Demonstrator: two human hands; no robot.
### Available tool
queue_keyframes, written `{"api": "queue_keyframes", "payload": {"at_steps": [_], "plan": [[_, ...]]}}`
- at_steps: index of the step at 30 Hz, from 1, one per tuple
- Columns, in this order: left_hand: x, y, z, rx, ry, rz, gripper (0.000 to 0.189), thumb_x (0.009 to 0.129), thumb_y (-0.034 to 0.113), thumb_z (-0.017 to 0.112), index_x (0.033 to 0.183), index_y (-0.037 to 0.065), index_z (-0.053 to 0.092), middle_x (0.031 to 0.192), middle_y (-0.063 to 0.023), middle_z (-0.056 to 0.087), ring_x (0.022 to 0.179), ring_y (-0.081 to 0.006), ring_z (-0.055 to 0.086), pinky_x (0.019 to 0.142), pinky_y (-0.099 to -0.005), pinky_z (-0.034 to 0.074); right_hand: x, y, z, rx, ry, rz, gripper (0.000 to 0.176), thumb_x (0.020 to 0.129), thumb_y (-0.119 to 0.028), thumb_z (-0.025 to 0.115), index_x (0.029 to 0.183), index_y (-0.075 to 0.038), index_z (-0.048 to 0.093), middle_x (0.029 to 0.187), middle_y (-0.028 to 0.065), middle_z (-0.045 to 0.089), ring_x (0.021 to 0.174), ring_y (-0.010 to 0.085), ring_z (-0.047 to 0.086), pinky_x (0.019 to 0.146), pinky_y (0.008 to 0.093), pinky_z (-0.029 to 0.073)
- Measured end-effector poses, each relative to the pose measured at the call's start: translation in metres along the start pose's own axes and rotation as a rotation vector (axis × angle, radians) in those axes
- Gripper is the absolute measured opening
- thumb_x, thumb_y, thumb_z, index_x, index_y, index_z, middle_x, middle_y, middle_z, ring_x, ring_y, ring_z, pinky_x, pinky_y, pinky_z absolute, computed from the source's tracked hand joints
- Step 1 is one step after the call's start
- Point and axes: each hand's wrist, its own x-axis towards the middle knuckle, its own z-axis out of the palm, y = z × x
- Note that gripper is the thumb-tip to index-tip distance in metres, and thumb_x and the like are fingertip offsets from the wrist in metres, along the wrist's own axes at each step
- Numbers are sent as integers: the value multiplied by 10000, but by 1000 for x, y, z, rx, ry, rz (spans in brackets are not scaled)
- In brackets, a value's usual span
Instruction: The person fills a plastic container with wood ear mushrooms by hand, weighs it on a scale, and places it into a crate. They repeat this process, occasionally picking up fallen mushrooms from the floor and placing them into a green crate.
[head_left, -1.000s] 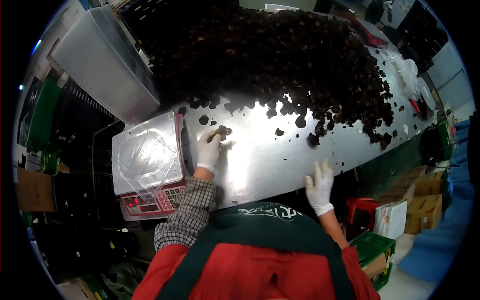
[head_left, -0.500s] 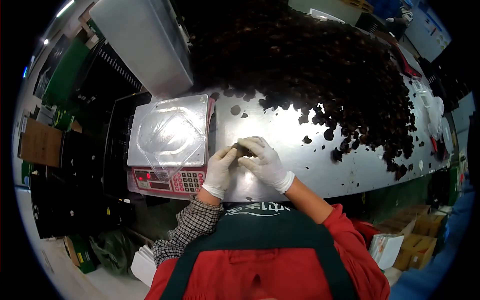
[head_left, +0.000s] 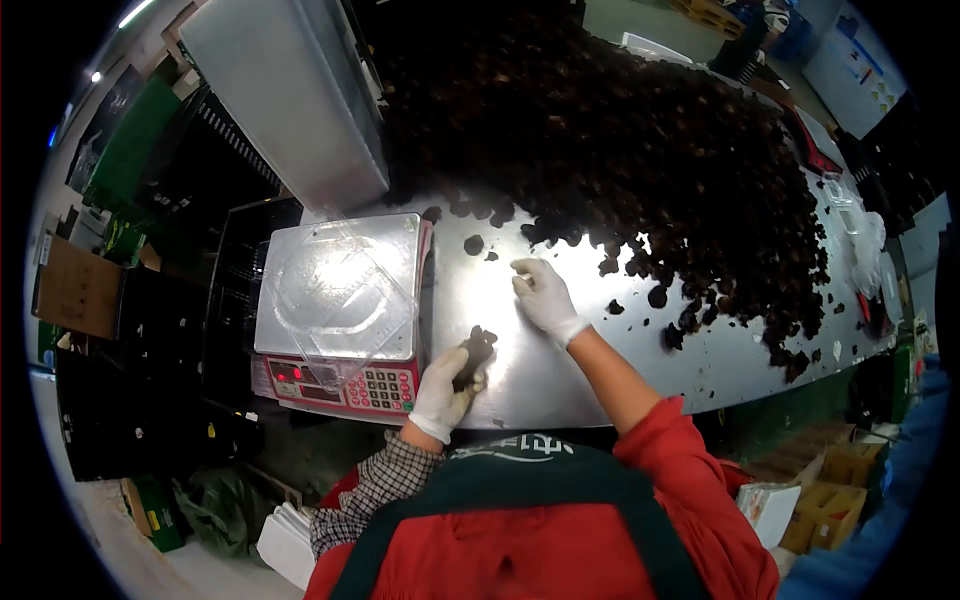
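Note:
My gloved left hand [head_left: 442, 393] is closed around a dark, ruffled wood ear mushroom [head_left: 479, 345], whose lobed upper end sticks out past the fingers. It is just right of the scale's keypad, over the metal table. Farther forward, my gloved right hand [head_left: 545, 300] hovers above the tabletop with half-curled fingers. A small gap shows between thumb and forefinger, and nothing is visible in it. Beyond it spreads a large heap of dark wood ear mushrooms [head_left: 640, 150]. One loose piece [head_left: 473, 245] lies left of that hand.
To the left stands a red-framed scale [head_left: 338, 290] with a clear sheet-like cover on its plate. A tall translucent bin [head_left: 290, 100] rises behind it. Plastic packaging [head_left: 868, 245] lies at the table's right end. Boxes [head_left: 830, 500] stand on the floor, lower right.
My hands were together over the piece; now they are apart. My left hand has lowered slightly with the mushroom, while my right has let go and moved forward and right.

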Motion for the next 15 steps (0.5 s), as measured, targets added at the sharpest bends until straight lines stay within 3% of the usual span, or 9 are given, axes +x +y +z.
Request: {"api": "queue_keyframes", "payload": {"at_steps": [1,2,5,6,7,8,13,15], "plan": [[-3,0,-3,4,20,3,346,958,165,443,1202,-65,530,1026,-154,622,686,-144,508,594,-257,428,16,-2,8,-220,27,-157,223,887,-159,560,1085,-63,594,1007,118,593,867,257,602,713,372,500],[-5,0,-6,4,32,6,347,957,164,460,1209,-64,529,1035,-159,622,696,-146,517,590,-258,434,34,9,22,-337,22,-297,291,847,-170,573,1123,-80,599,1074,138,567,1000,322,543,848,431,451],[-10,-1,-15,-11,55,70,286,949,144,505,1144,-62,538,915,-114,601,691,-152,536,588,-266,439,58,19,54,-682,77,-445,220,801,-175,599,999,-89,638,952,113,577,914,311,539,814,417,439],[-12,2,-14,15,75,83,275,949,144,507,1129,-61,538,894,-105,593,688,-152,537,592,-267,440,60,19,57,-683,102,-479,102,790,-147,586,859,-82,622,871,112,570,854,302,540,756,415,441],[-13,3,-11,42,87,90,265,950,145,510,1114,-61,537,873,-97,584,685,-152,538,595,-268,440,57,20,57,-723,44,-458,55,785,-119,563,771,-70,582,846,114,569,840,304,548,729,422,442],[-10,1,-19,51,31,87,193,947,159,544,1072,12,548,967,-100,601,686,-182,568,588,-285,477,45,21,52,-707,23,-449,50,783,-110,555,766,-67,575,847,115,570,839,305,550,726,420,444],[1,-1,6,151,-90,44,289,939,178,547,1118,-49,551,892,-94,594,714,-144,543,635,-264,446,-90,40,-31,-660,116,-394,44,738,-99,595,768,-74,574,816,122,560,809,314,550,714,425,447],[5,-4,18,214,-141,13,275,933,180,559,1095,-42,564,932,-103,618,700,-127,545,632,-267,465,-174,56,-92,-801,147,-84,73,704,-96,639,761,-85,595,810,117,559,757,332,552,677,462,448]]}}
